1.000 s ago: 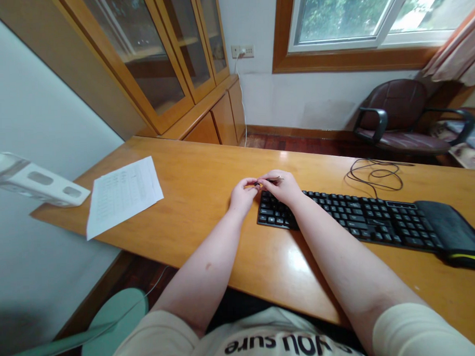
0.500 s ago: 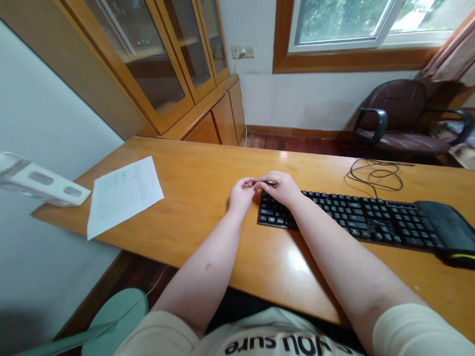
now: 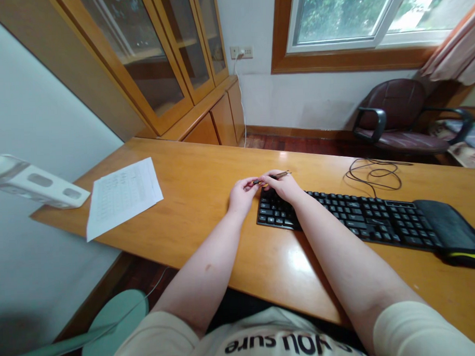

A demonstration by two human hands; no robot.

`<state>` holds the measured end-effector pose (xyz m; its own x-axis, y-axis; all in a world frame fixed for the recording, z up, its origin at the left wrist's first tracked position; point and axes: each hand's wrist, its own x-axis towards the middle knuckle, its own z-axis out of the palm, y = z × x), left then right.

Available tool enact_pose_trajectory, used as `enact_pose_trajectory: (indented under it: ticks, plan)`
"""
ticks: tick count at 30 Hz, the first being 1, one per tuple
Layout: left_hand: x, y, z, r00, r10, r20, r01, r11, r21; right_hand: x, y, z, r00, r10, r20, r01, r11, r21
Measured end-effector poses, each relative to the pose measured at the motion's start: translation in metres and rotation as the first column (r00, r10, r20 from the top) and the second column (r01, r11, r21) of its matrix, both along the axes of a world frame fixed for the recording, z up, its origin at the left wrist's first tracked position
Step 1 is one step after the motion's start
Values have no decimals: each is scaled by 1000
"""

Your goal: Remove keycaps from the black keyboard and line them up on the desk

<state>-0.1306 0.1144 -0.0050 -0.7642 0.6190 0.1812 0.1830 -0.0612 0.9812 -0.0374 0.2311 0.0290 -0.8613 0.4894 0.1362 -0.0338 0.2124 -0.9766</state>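
Above the left end of a black keyboard (image 3: 351,210), my two hands meet. Between them runs a slim dark pen (image 3: 281,174) with a thin pale tip pointing right and a bit of yellow near its middle. My left hand (image 3: 241,195) pinches its left end with closed fingers. Thumb and fingers of my right hand (image 3: 283,187) close around its middle, hiding part of it. The pen's right part sticks out over the back of that hand.
Printed sheets (image 3: 123,195) lie at the desk's left, beside a white device (image 3: 46,182). A coiled black cable (image 3: 373,176) rests behind the keyboard. To its right is a black pad (image 3: 449,225). A chair (image 3: 399,115) stands beyond the wooden desk (image 3: 195,200).
More of the pen shows now, its tip standing out above my right hand. The fingers of my right hand have shifted a little, while my left hand stays nearly in place.
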Motion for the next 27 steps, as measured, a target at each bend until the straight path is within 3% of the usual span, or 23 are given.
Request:
enact_pose_trajectory:
  ticks: [5,11,18,23,27]
  plan:
    - [0,0,-1,999,-33,24,32,999,34,-3,2,-5,1000,-19,-8,19,996,-83]
    - [-1,1,-6,1000,-24,3,24,1000,-20,-1,2,-1,1000,-9,-5,8,993,-116]
    - [3,-1,4,991,-32,133,39,998,-54,1,0,6,999,11,44,-9,999,-46]
    - [1,-2,3,982,-41,186,56,995,-77,1,1,5,998,36,53,-36,999,-5]
    - [2,-2,2,928,-84,362,83,996,16,1,4,4,998,38,45,-36,999,-38]
